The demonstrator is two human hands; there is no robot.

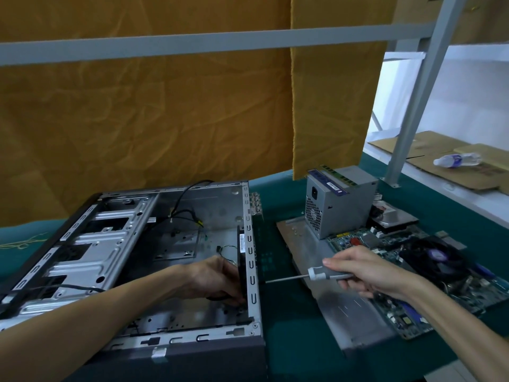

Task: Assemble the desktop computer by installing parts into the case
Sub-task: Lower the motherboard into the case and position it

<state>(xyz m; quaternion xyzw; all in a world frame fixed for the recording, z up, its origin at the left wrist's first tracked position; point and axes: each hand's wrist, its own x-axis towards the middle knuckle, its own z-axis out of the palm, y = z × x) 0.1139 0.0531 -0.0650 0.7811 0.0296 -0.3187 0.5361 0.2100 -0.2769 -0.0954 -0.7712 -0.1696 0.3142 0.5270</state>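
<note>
The left hand (217, 279) reaches inside the case (165, 271), and its fingertips are hidden behind a black part (241, 260) at the wall. The screwdriver (303, 277) tip cannot be seen where it meets the case. The case's near corner is cut off by the bottom edge.

In front of me an ochre cloth (143, 119) hangs wrinkled as a backdrop, with a second, narrower panel (336, 100) overlapping it on the right. A grey metal rail (192, 46) runs across them and meets a slanted grey post (418, 86) bolted down at its foot. I work on a teal table cover (292, 326). Beyond the post lie flattened cardboard (429, 150) and a plastic bottle (457, 160) on its side, against a pale, brightly lit wall (468, 92)
</note>
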